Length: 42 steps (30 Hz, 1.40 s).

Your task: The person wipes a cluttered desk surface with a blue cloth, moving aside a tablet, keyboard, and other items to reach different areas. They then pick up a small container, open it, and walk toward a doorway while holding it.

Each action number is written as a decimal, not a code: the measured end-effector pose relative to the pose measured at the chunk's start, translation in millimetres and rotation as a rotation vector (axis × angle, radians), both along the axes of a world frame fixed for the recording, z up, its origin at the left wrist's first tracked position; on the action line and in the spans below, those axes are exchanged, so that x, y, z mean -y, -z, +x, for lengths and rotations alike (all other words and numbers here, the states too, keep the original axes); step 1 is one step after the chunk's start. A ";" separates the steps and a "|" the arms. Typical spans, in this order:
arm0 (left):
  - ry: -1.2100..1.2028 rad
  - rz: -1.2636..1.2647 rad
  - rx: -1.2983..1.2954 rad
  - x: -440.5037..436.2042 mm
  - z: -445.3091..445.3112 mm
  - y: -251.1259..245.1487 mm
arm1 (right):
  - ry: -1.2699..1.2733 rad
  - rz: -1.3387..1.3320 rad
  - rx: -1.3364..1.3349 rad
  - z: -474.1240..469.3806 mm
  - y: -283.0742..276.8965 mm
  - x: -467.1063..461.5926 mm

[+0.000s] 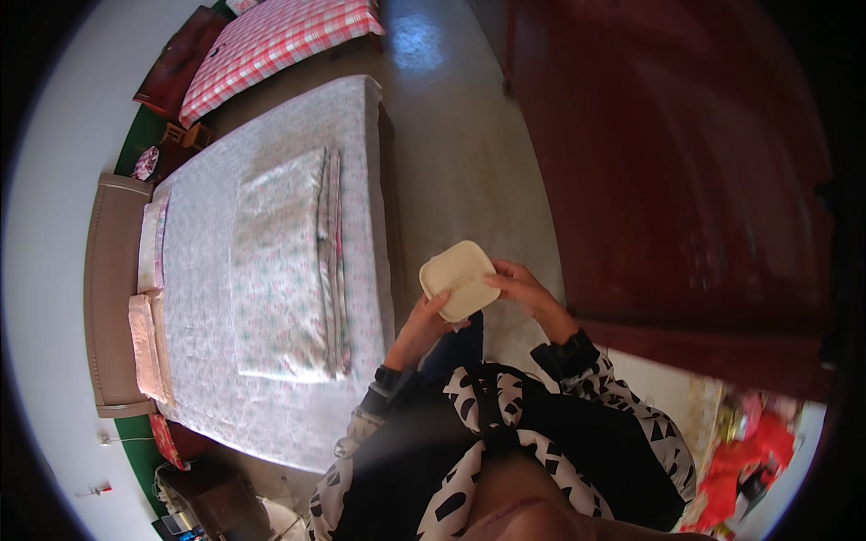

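Note:
A cream-coloured, round-cornered box (460,274), seen from its lid side, is held up in front of my body over the floor. Faint writing marks its top. My left hand (426,321) grips the near left corner, thumb on the top face. On the opposite side, my right hand (521,285) pinches the right edge with its thumb on top. The fingers beneath the box are mostly hidden. A small pale scrap shows under its near edge, too small to identify.
To the left stands a bed (203,250) bearing a folded floral quilt (284,270) and pillows (150,345). A dark red glossy wardrobe (676,189) rises on the right. Concrete floor (460,155) runs between them. Beyond is another bed with a red checked cover (284,47).

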<state>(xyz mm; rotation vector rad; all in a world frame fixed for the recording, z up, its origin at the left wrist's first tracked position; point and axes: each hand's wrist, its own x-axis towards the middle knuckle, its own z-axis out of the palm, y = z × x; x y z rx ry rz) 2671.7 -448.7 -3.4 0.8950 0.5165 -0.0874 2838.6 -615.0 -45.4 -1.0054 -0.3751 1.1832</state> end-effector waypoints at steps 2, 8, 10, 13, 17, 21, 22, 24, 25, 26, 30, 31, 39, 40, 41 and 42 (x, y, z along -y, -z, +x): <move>-0.018 -0.028 0.040 -32.1 51.4 5.8 | -0.011 -0.021 0.011 46.3 6.0 -32.4; -0.023 0.012 0.046 -124.3 235.4 11.7 | 0.137 -0.081 0.025 207.9 5.3 -112.6; -0.014 0.045 0.057 -151.5 295.7 7.3 | 0.178 -0.080 0.015 261.0 1.4 -134.1; 0.022 0.072 0.069 -194.9 384.7 8.8 | 0.202 -0.091 -0.008 337.5 6.3 -170.1; 0.039 0.110 0.071 -257.8 506.4 13.6 | 0.183 0.089 -0.074 452.9 15.0 -228.1; 0.036 0.115 0.122 -324.1 615.4 12.6 | 0.139 0.121 -0.033 571.3 22.3 -308.2; 0.048 0.100 0.182 -341.5 638.4 8.2 | 0.126 0.098 -0.021 599.6 20.8 -330.6; -0.008 0.114 0.114 -380.5 683.2 -8.5 | 0.074 0.083 -0.029 654.7 10.4 -377.8; -0.039 0.121 0.121 -401.6 702.7 -16.3 | 0.037 0.093 -0.033 681.1 5.1 -402.1; -0.031 0.145 0.104 -421.8 723.2 -26.6 | 0.018 0.131 -0.037 709.0 -3.5 -426.2; -0.059 0.111 0.107 -507.6 789.2 -39.8 | -0.092 0.113 -0.035 800.3 -14.1 -529.5; -0.088 0.116 0.098 -529.6 806.2 -37.8 | -0.104 0.120 -0.069 823.5 -12.9 -555.8; -0.029 0.066 0.137 -716.6 1000.4 -12.1 | -0.019 -0.015 -0.122 1012.8 -0.4 -723.5; 0.004 0.080 0.099 -738.3 1033.0 -14.9 | -0.003 -0.039 -0.099 1038.8 -5.3 -740.6; 0.044 0.088 0.076 -761.8 1063.3 -18.3 | 0.007 -0.061 -0.079 1062.2 -10.4 -761.5; 0.074 0.107 0.022 -782.3 1096.8 -23.2 | 0.028 -0.078 -0.043 1089.0 -17.4 -777.9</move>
